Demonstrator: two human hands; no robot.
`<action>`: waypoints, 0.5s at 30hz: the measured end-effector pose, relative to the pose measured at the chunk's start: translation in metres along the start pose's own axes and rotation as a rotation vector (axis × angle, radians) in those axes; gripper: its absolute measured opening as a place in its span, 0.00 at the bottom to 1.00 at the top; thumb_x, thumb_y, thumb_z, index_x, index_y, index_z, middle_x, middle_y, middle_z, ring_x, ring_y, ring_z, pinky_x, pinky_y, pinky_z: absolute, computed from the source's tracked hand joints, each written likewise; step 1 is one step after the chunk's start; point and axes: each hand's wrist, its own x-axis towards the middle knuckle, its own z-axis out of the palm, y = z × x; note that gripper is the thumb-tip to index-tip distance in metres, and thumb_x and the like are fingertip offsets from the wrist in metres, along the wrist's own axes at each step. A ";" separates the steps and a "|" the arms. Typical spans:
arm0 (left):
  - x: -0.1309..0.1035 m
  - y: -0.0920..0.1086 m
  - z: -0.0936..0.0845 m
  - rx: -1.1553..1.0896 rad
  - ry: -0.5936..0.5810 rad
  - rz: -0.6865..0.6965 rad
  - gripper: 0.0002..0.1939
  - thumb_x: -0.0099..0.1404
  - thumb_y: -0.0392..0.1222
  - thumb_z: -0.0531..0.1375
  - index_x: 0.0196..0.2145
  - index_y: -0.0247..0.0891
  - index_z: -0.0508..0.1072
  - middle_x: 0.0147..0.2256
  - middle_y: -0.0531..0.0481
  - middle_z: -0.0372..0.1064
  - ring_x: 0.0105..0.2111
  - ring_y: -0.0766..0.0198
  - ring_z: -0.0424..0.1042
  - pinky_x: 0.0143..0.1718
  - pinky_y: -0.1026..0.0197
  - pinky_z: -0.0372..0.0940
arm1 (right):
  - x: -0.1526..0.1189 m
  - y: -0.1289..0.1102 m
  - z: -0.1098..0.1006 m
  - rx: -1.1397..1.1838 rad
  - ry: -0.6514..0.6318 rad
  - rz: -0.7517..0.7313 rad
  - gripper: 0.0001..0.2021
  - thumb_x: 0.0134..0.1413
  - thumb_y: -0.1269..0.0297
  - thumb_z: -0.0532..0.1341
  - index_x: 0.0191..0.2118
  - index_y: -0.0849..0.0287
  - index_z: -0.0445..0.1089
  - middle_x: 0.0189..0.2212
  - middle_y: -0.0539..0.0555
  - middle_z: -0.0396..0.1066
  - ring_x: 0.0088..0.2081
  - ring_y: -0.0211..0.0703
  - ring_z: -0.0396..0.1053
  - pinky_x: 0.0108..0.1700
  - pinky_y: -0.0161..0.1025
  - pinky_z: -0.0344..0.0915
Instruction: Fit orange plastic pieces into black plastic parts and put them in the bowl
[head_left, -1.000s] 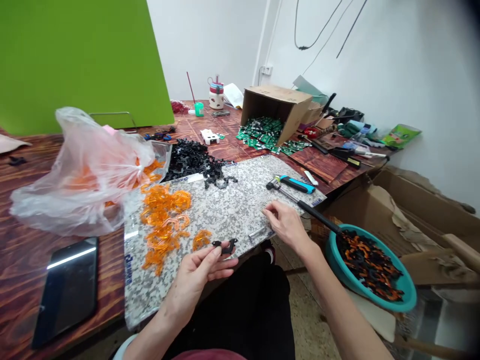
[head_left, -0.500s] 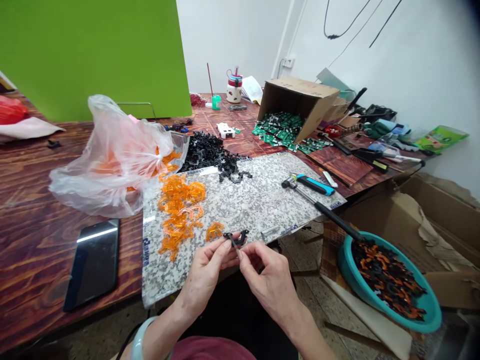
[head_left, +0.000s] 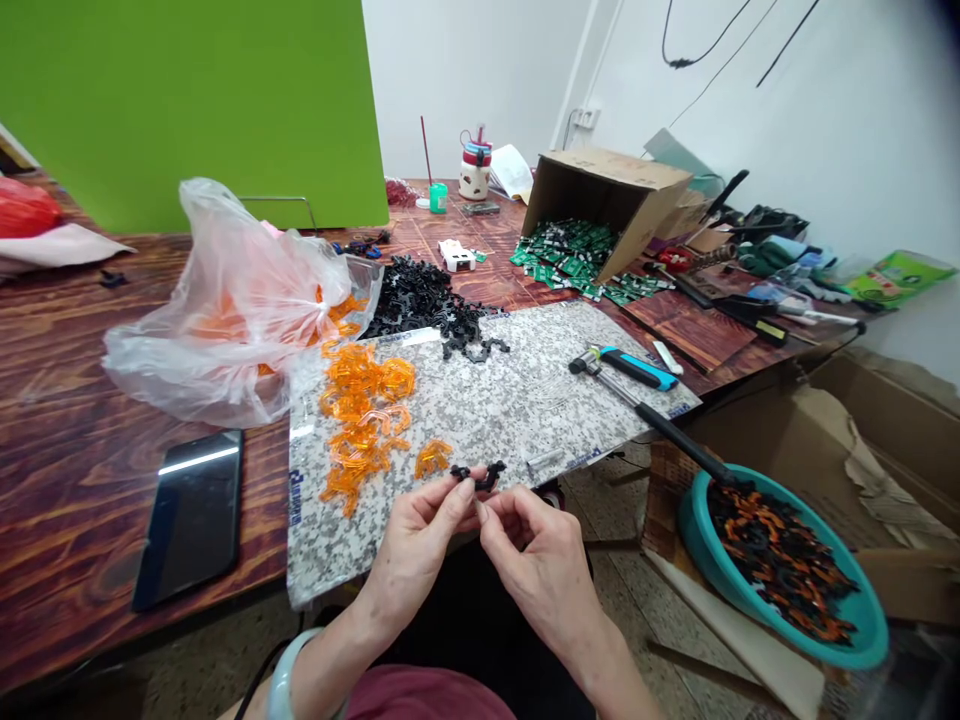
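My left hand is closed, thumb and fingers pinching a small curved black plastic part above the near edge of the speckled board. Close beside it, my right hand is closed too, its thumb and fingertips pressed together below the black part. Whatever that pinch holds is hidden now. Just beyond the left fingertips lies a small group of orange clear plastic pieces. A larger heap of such orange pieces covers the left side of the board.
A mallet lies beside a blue-handled cutter, its handle reaching over a teal basin of black and orange parts. Black parts, a plastic bag, a phone and a tipped carton of green circuit boards surround the board.
The black part has tilted in my left fingers. A thin greyish strip seen between both hands earlier no longer shows. The whole view has shifted slightly.
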 end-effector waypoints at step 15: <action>0.002 0.005 -0.008 0.421 0.077 0.214 0.12 0.63 0.45 0.60 0.36 0.36 0.80 0.28 0.51 0.76 0.30 0.62 0.72 0.35 0.65 0.66 | 0.003 -0.007 0.001 -0.021 0.028 -0.010 0.07 0.57 0.66 0.58 0.30 0.59 0.70 0.24 0.50 0.71 0.24 0.35 0.68 0.27 0.30 0.64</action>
